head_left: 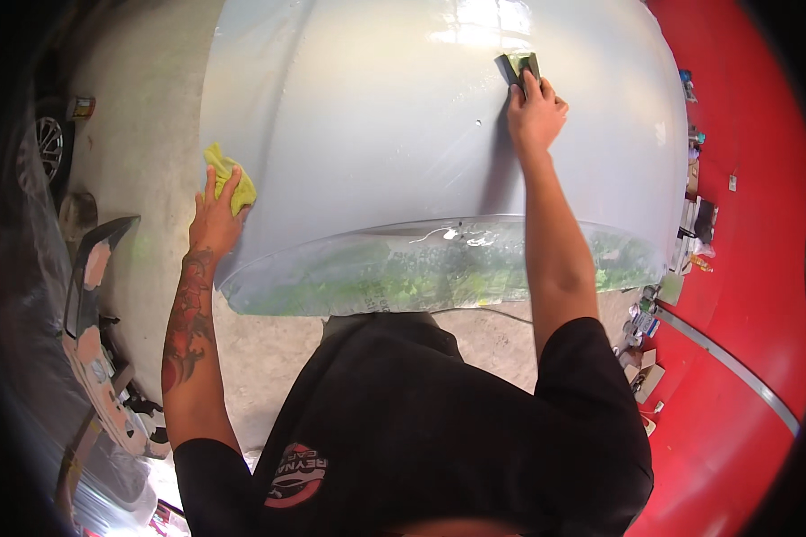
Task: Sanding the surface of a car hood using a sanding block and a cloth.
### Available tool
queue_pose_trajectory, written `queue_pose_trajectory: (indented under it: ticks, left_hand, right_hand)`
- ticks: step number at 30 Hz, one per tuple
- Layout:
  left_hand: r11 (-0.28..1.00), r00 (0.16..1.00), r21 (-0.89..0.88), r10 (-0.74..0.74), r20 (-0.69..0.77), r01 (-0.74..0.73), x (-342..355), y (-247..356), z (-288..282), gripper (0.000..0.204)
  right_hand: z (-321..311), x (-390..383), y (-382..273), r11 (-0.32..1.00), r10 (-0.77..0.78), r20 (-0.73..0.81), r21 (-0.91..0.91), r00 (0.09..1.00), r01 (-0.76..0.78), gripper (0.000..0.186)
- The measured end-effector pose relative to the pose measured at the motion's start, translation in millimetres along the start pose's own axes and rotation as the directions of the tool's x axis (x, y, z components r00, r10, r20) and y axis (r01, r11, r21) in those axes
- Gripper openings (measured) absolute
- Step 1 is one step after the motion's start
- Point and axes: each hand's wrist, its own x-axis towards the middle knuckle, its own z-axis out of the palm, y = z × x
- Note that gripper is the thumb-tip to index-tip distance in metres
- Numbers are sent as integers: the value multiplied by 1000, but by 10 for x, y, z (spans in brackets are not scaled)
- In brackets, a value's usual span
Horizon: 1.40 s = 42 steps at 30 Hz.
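Note:
A large pale grey car hood (367,134) lies in front of me, its lower edge curving past my waist. My right hand (537,118) is closed on a dark sanding block (509,69), which rests on the hood's far right part. At the hood's left edge, my left hand (213,219) presses a crumpled yellow cloth (235,186) against the panel, fingers bent over it. The underside of the block is hidden.
Patchy green-stained film or masking (421,268) runs along the hood's near edge. Left of me stands a partly sanded bumper-like part (90,345) beside plastic sheeting (40,385) and a car wheel (49,148). A red wall (743,268) rises at right, small items along its foot.

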Motion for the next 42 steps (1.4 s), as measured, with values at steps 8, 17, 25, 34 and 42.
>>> queue_pose_trajectory:
  ticks: [8, 17, 25, 34, 42]
  left_hand:
    - [999, 998, -16, -40, 41, 40, -73, 64, -51, 75]
    - [1000, 1000, 1, -4, -7, 4, -5, 40, -3, 74]
    - [999, 999, 22, -41, 30, 41, -63, 12, 5, 74]
    - [1000, 1000, 14, -20, -4, 20, -50, 50, -27, 74]
    - [999, 999, 10, -47, 22, 47, -82, 3, 4, 75]
  right_hand:
    - [-538, -1639, -1509, 748, -565, 230, 548, 793, 374, 36]
    - [243, 205, -540, 995, -85, -35, 50, 996, 87, 28]
    - [-403, -1401, -1570, 676, -673, 187, 547, 715, 493, 39]
    - [369, 320, -901, 981, -160, 92, 124, 983, 148, 29]
    - [-256, -1069, -1516, 696, -655, 146, 498, 741, 517, 30]
